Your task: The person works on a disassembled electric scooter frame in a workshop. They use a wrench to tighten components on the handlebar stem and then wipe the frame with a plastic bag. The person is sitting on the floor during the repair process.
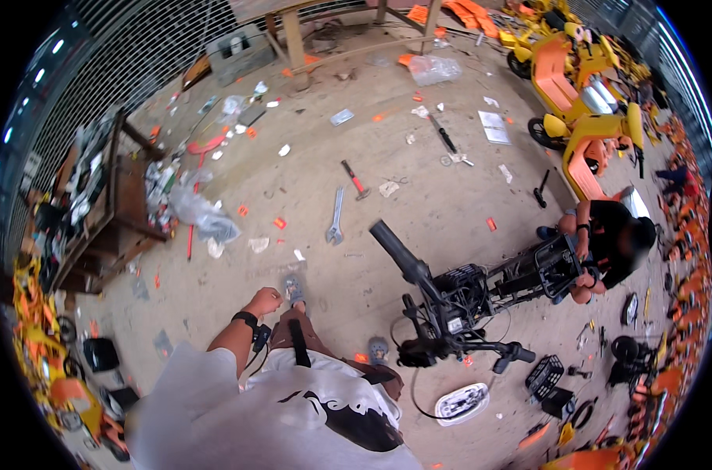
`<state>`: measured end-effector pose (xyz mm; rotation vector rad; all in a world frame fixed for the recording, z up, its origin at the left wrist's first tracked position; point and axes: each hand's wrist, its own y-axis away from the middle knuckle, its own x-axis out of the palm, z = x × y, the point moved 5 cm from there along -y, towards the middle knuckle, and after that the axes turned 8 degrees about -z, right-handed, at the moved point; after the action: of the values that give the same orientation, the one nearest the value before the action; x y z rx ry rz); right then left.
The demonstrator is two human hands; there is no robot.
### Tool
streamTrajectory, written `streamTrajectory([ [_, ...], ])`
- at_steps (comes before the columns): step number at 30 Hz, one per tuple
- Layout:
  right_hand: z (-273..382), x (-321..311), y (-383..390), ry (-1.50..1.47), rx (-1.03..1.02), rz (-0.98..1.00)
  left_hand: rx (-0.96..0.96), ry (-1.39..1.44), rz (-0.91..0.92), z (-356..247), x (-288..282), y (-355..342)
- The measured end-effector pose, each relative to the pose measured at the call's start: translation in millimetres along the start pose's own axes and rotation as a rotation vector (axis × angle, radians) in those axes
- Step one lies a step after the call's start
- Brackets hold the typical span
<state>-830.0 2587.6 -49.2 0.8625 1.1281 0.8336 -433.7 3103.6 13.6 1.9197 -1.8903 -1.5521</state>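
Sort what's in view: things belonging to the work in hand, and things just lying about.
Work in hand, apparently:
black two-wheeler frame, a co-worker's hand at its far end
white tray of small parts nearby, perhaps

Just lying about, apparently:
wrench
red-and-black hammer
clear plastic bag
white paper sheet

One bare left hand (263, 301), two grey clogs (378, 350), and here's one black frame (459, 288) with two handlebar grips (395, 240), one crouching co-worker (610, 227), one silver wrench (337, 215), one red hammer (354, 178), one white tray (452, 421), and look, at least two yellow-and-orange scooters (579, 160) up on the right
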Motion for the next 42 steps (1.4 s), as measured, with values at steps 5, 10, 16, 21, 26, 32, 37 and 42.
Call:
streamTrajectory([
  [5, 59, 67, 65, 0.263, -0.128, -0.036, 0.274, 0.013, -0.066, 11, -109, -82],
  [10, 140, 135, 104, 0.461, -0.264, -0.004, -0.03, 0.494, -0.22, 105, -206, -98],
  [16, 269, 248, 105, 0.363, -0.424, 0.077, -0.542, 0.331, -0.073, 239, -237, -93],
  [21, 352, 317, 102, 0.44, -0.336, -0.016, -0.505, 0.223, 0.042, 237, -266, -124],
  [26, 438, 393, 62, 0.56, -0.057, 0.085, -0.388, 0.275, -0.031, 148, -331, -212],
  [32, 603, 472, 16, 0.446, -0.227, 0.129, -0.306, 0.249, 0.007, 0, -421, -324],
  [37, 775, 510, 21, 0.42, -0.563, -0.047, -0.188, 0.018, 0.027, -106, -472, -421],
  [42, 877, 543, 37, -0.44, -0.199, 0.188, -0.162, -0.139, 0.215, -168, -469, -523],
])
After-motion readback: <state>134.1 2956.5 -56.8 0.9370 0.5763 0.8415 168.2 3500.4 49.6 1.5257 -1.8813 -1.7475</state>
